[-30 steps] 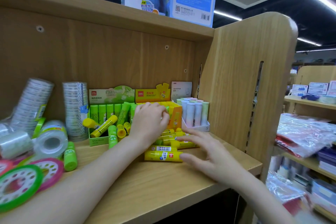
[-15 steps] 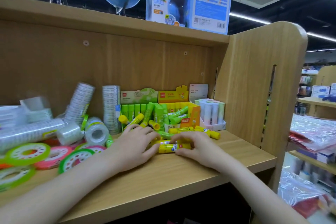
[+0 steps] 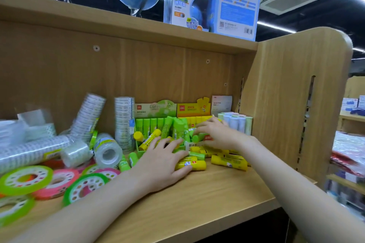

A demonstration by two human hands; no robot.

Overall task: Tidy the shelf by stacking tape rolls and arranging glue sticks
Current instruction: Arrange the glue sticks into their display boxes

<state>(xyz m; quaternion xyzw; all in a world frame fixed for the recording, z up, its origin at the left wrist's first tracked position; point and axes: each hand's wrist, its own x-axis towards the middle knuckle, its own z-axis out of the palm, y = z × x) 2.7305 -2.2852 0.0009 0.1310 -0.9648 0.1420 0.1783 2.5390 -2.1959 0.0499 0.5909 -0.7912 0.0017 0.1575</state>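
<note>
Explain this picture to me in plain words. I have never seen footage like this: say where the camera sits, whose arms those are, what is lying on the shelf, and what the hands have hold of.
There is no machine here. A person wears one wide-angle camera on the head, looking forward and down, so the arms are that person's own.

On the wooden shelf lie clear tape rolls, flat green and pink tape rings, and loose yellow glue sticks. Behind stand a green display box and a yellow display box of glue sticks, with pale sticks upright beside them.

The left hand rests with spread fingers on the loose sticks, touching one yellow stick. The right hand reaches to the boxes, fingers on a green stick; a firm grip cannot be told.
</note>
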